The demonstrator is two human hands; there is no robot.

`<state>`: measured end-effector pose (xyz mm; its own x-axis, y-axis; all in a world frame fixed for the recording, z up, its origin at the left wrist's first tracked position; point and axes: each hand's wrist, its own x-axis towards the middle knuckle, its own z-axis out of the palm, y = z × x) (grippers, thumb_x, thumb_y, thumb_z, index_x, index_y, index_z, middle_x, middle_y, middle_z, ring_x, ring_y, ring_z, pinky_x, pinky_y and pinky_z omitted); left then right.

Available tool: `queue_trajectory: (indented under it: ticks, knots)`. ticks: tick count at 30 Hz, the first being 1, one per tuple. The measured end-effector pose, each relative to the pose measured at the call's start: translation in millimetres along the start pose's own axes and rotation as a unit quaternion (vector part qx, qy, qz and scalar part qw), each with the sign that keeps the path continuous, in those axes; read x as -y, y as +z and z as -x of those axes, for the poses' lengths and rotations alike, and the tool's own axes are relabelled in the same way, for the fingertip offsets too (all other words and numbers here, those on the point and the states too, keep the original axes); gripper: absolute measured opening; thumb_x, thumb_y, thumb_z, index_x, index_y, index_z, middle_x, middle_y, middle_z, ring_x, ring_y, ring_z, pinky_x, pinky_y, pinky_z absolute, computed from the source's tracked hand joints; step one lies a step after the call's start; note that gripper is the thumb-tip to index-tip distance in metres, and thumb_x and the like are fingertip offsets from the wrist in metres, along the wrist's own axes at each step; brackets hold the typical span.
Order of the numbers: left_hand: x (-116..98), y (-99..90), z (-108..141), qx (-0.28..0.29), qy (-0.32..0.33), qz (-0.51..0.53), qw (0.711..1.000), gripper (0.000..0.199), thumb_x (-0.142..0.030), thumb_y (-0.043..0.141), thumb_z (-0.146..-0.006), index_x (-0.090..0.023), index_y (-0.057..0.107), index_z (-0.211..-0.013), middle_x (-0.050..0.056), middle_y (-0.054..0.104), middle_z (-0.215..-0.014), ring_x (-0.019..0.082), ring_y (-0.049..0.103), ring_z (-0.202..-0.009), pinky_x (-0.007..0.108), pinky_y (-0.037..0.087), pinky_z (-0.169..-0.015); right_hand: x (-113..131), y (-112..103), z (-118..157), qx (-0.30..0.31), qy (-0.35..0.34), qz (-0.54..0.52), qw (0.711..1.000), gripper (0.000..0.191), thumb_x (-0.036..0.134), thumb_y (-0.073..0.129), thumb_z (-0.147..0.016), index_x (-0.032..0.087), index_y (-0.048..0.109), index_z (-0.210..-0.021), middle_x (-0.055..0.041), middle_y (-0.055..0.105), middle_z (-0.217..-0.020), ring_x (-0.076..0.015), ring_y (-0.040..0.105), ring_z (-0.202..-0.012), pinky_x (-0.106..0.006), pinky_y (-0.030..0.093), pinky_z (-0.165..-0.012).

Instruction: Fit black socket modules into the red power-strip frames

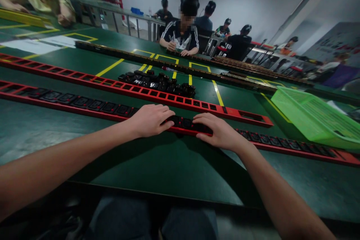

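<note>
A long red slotted strip (112,115) lies across the table in front of me, with black socket-like modules (81,101) seated in a row along it. My left hand (152,120) is closed over the strip near its middle, thumb at the near edge and fingers reaching across the top. A short way to the right, my right hand (218,129) grips the same strip in a similar way. Between the hands, a few black modules (186,122) show in the strip. What lies directly beneath my fingers is hidden.
Behind lies a second red strip (135,93) with open slots, then a pile of loose black modules (160,82). A green plastic basket (315,114) stands at right. Long dark strips (197,68) cross the green table (135,172). Co-workers (181,26) sit beyond.
</note>
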<state>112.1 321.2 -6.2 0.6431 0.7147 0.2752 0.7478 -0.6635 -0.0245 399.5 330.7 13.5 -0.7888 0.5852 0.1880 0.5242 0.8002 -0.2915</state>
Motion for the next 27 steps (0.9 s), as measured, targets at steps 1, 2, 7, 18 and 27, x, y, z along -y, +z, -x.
queue_trajectory:
  ticks: [1, 2, 7, 18, 27]
  knots:
    - [0.0, -0.2, 0.1, 0.002, -0.001, 0.002, 1.0, 0.033, -0.039, 0.044, -0.101, -0.017, 0.061, -0.12, 0.007, 0.068, -0.109, 0.025, 0.066, -0.098, 0.036, 0.049, -0.079, -0.5, 0.5, 0.1, 0.0, 0.001, 0.0, 1.0, 0.038, 0.025, 0.066, -0.087, 0.018, 0.061, -0.124, -0.0127, 0.062, -0.129, -0.0267, 0.058, -0.12, -0.046, 0.048, -0.104]
    - [-0.1, -0.4, 0.2, 0.003, -0.001, 0.004, 1.0, 0.033, -0.039, 0.044, -0.101, -0.017, 0.061, -0.12, 0.007, 0.068, -0.109, 0.025, 0.066, -0.098, 0.036, 0.049, -0.079, -0.7, 0.9, 0.2, 0.001, 0.002, -0.001, 1.0, 0.038, 0.026, 0.066, -0.087, 0.019, 0.06, -0.125, -0.0125, 0.062, -0.129, -0.0266, 0.058, -0.12, -0.046, 0.048, -0.104]
    - [-0.5, 0.4, 0.4, 0.005, -0.004, 0.008, 1.0, 0.034, -0.04, 0.044, -0.101, -0.018, 0.061, -0.121, 0.006, 0.068, -0.108, 0.025, 0.066, -0.098, 0.036, 0.05, -0.078, 0.2, 0.4, 1.1, 0.006, 0.004, -0.008, 1.0, 0.039, 0.026, 0.065, -0.088, 0.02, 0.059, -0.126, -0.0116, 0.062, -0.13, -0.0258, 0.059, -0.12, -0.046, 0.048, -0.104]
    - [-0.8, 0.1, -0.2, 0.009, -0.008, 0.013, 1.0, 0.034, -0.04, 0.043, -0.101, -0.018, 0.061, -0.121, 0.006, 0.068, -0.11, 0.025, 0.066, -0.099, 0.036, 0.05, -0.08, -1.5, 0.5, 1.1, 0.008, 0.01, -0.009, 1.0, 0.04, 0.027, 0.065, -0.088, 0.02, 0.057, -0.126, -0.0108, 0.063, -0.129, -0.0253, 0.06, -0.118, -0.044, 0.048, -0.104]
    - [-0.1, -1.4, 0.5, 0.008, -0.008, 0.014, 1.0, 0.035, -0.04, 0.043, -0.101, -0.018, 0.061, -0.122, 0.007, 0.068, -0.11, 0.024, 0.066, -0.099, 0.035, 0.05, -0.079, -4.9, -8.0, 1.4, -0.048, 0.118, 0.066, 0.99, 0.029, 0.018, 0.043, -0.093, 0.016, 0.061, -0.115, -0.0124, 0.069, -0.117, -0.0266, 0.065, -0.109, -0.045, 0.051, -0.096]
